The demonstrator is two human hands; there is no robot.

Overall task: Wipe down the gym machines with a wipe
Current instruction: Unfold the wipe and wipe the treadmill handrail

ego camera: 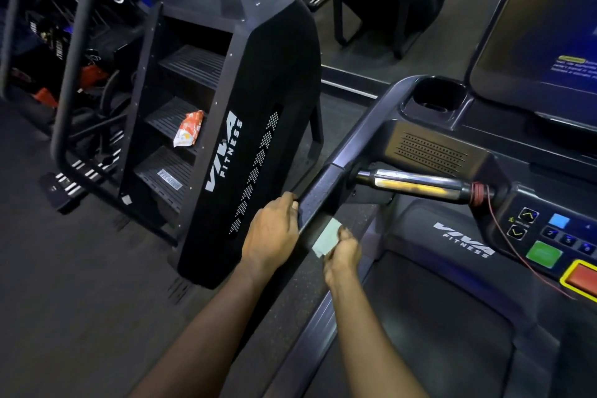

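A treadmill fills the right side, and its dark left handrail slopes down toward me. My left hand lies against the rail's outer side, fingers curled over its edge. My right hand pinches a small pale wipe and holds it against the rail's lower inner side. A chrome pulse grip juts out just above, beside the console.
A black stair-climber machine stands to the left, with an orange-and-white packet on one of its steps. The treadmill console with buttons, a red cord and a screen sits at right. Weights clutter the far left.
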